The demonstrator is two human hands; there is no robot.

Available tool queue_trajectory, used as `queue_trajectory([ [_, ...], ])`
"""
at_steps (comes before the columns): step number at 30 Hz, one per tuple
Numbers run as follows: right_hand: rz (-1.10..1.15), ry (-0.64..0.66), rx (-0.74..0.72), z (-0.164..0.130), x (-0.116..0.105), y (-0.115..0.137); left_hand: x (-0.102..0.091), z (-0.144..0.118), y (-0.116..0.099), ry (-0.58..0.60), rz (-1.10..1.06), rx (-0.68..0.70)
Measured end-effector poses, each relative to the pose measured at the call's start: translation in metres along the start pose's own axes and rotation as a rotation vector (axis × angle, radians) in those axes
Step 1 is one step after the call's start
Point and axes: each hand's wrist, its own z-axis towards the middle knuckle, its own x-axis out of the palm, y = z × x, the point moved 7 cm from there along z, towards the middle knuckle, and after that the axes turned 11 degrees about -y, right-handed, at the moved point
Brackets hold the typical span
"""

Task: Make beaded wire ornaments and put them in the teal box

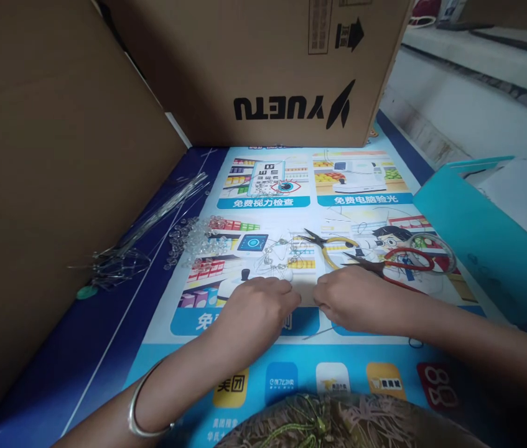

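Both hands, left hand [256, 305] and right hand [354, 298], pinch a thin beaded wire piece [282, 258]; glossy poster [291, 373] beneath.

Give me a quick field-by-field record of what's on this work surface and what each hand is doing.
surface: printed poster mat
left hand: fingertips on a wire-and-bead piece
right hand: beside the left, fingers pinched at the same piece
tools: yellow-handled pliers and red-handled scissors, lying past the right hand
loose parts: clear beads, bundle of wires
backdrop: cardboard box
right edge: teal box
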Motion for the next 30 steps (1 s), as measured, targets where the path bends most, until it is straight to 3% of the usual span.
queue_trajectory([
  [7,0.049,-0.034,0.093,0.0049,-0.0030,-0.0086,-0.0023,0.0006,0.0013,-0.063,0.069,-0.001],
  [15,0.031,-0.125,0.079,0.0058,0.0006,-0.0091,-0.0024,0.0006,0.0006,-0.097,0.077,0.021],
  [23,-0.062,-0.146,0.068,0.0042,0.0025,-0.0063,-0.0054,0.0024,-0.0035,-0.072,0.136,0.016],
  [30,-0.009,-0.164,0.110,0.0055,0.0039,-0.0077,-0.0041,0.0002,-0.0063,-0.018,0.169,-0.001],
])
